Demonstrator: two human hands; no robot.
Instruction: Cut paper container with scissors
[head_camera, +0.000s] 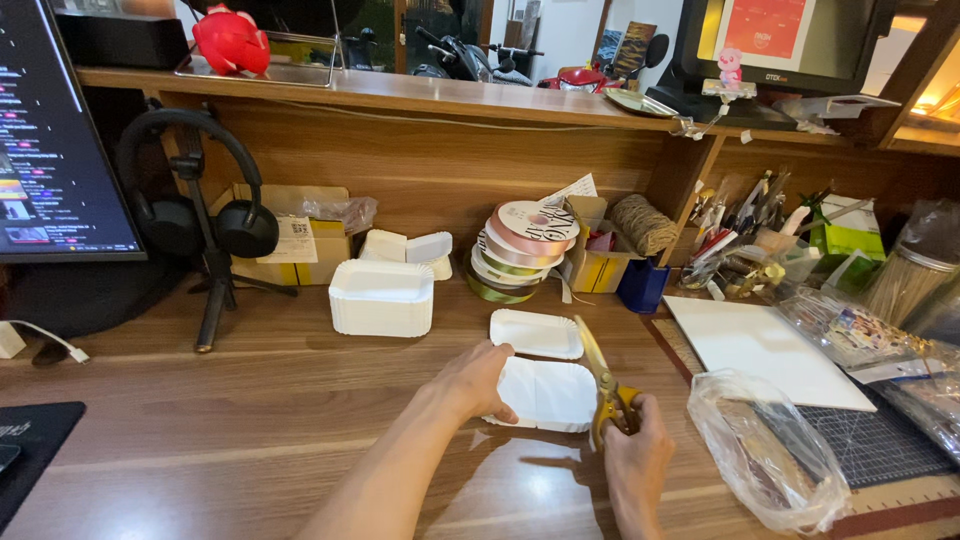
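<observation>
My left hand (472, 382) rests on the near left corner of a white paper tray (550, 393) lying on the wooden desk (250, 400). My right hand (635, 450) grips yellow-handled scissors (598, 375), blades pointing up and away over the tray's right side. A second white tray (536, 333) lies just behind the first, apart from both hands.
A stack of white trays (381, 297) stands behind left. Ribbon spools (520, 250), a twine ball (642, 224) and a blue cup (642, 285) sit at the back. A clear plastic bag (765, 450) and white board (760, 350) lie right. Headphones hang on a stand (200, 215) left.
</observation>
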